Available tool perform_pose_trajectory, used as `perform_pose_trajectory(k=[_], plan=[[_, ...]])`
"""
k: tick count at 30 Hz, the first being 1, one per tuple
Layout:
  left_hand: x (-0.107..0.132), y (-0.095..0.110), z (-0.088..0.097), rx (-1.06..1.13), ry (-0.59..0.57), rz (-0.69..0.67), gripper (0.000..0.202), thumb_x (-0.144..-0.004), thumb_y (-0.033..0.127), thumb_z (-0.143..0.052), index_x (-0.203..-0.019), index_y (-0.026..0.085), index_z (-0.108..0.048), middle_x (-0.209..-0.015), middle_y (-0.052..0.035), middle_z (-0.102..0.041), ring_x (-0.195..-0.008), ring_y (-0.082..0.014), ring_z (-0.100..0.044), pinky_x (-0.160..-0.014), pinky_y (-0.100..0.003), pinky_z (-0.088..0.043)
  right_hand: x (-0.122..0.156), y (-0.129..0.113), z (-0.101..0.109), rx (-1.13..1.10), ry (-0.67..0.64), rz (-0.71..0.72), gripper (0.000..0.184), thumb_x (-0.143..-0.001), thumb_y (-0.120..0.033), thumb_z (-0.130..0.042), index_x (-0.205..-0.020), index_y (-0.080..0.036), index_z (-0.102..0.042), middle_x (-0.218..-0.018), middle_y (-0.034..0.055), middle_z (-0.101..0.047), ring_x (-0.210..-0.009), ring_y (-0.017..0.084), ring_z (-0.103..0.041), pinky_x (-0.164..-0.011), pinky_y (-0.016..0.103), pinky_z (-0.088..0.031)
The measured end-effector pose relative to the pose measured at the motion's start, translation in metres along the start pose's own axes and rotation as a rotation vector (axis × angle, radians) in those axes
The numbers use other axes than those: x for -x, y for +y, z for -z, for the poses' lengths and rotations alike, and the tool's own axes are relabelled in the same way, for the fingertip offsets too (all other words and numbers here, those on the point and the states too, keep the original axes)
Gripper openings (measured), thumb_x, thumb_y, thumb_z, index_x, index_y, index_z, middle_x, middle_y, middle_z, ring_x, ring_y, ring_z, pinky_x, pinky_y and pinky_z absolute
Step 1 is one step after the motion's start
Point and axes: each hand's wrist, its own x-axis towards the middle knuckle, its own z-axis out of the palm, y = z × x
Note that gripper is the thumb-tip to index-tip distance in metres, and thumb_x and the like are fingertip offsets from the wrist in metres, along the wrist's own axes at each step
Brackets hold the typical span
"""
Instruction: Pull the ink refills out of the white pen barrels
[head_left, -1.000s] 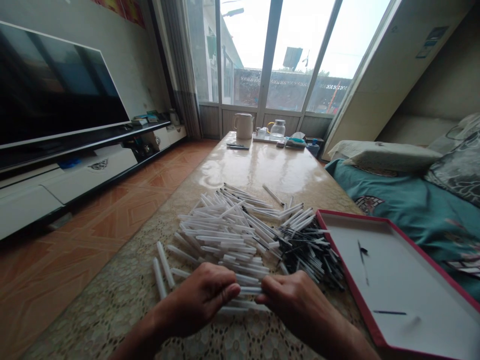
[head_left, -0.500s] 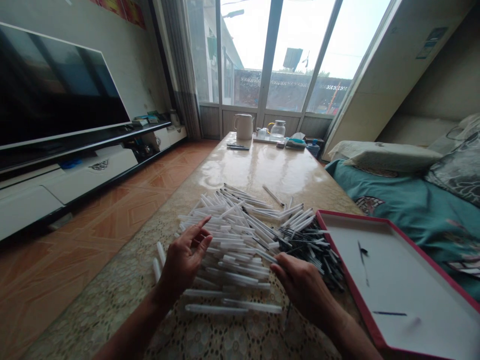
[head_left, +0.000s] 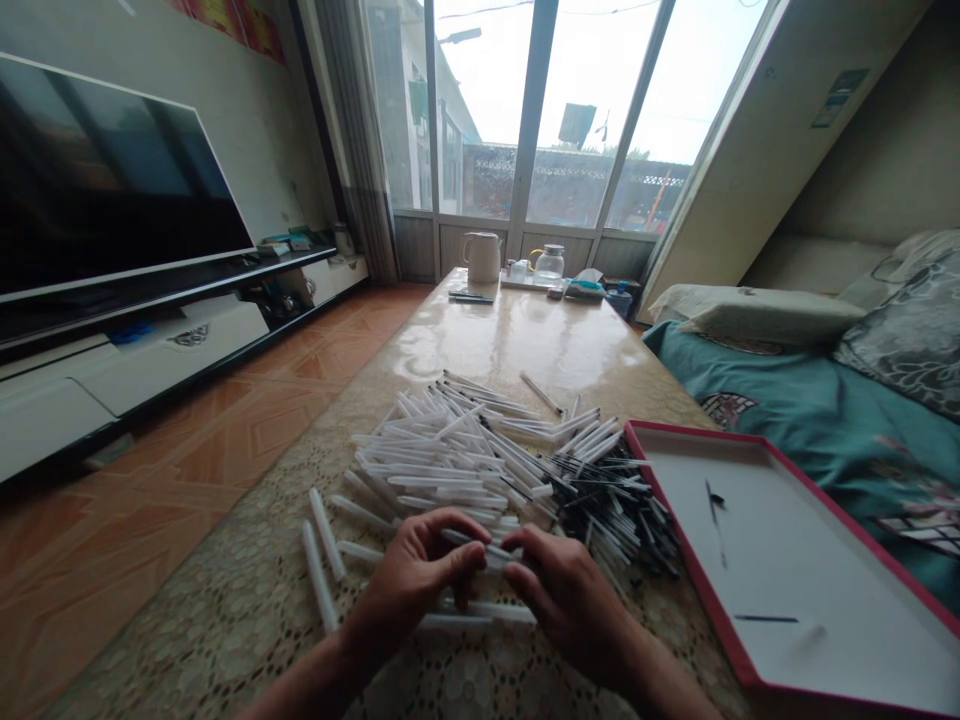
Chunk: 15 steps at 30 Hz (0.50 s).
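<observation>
My left hand (head_left: 427, 562) and my right hand (head_left: 559, 578) meet low in the middle, each closed in a pinch on a slim white pen (head_left: 496, 552). The fingers cover much of the pen. Just beyond them lies a heap of white pen barrels (head_left: 424, 455), some with dark ends. To its right is a pile of thin black and clear pen parts (head_left: 619, 500), too tangled to tell apart. Two loose white barrels (head_left: 319, 575) lie left of my left hand.
A shallow red-rimmed box (head_left: 780, 545) on the right holds a few dark slim pieces. At the table's (head_left: 525, 340) far end stand a beige jug (head_left: 483, 260), a glass jar (head_left: 550, 264) and a tissue pack (head_left: 585, 287). A teal-covered bed or sofa (head_left: 765, 390) borders the right.
My left hand has moved down and right from above the heap and closed on the pen. My right hand has moved down and left, so both now meet. The view has shifted slightly.
</observation>
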Motion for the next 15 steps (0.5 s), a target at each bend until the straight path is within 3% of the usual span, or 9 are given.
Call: perform_pose_trajectory(k=[5, 15], plan=[[-0.004, 0.004, 0.017, 0.051, 0.134, -0.025, 0.03, -0.066, 0.038, -0.08, -0.08, 0.014, -0.068, -0.05, 0.0025, -0.061, -0.043, -0.0088, -0.053, -0.042, -0.017, -0.043, 0.003, 0.018, 0.007, -0.317, 0.121, -0.212, 0.045, -0.099, -0.047, -0.031, -0.071, -0.018, -0.05, -0.054, -0.004, -0.046, -0.046, 0.008, -0.042, -0.045, 0.019, -0.033], [-0.003, 0.004, 0.019, 0.024, 0.163, -0.026, 0.031, -0.067, 0.038, -0.08, -0.08, 0.013, -0.067, -0.053, 0.0008, -0.064, -0.044, -0.009, -0.055, -0.044, -0.018, -0.044, 0.003, 0.023, 0.004, -0.368, 0.067, -0.207, 0.041, -0.094, -0.049, -0.042, -0.072, -0.016, -0.054, -0.055, -0.0043, -0.046, -0.043, 0.006, -0.039, -0.041, 0.018, -0.03]])
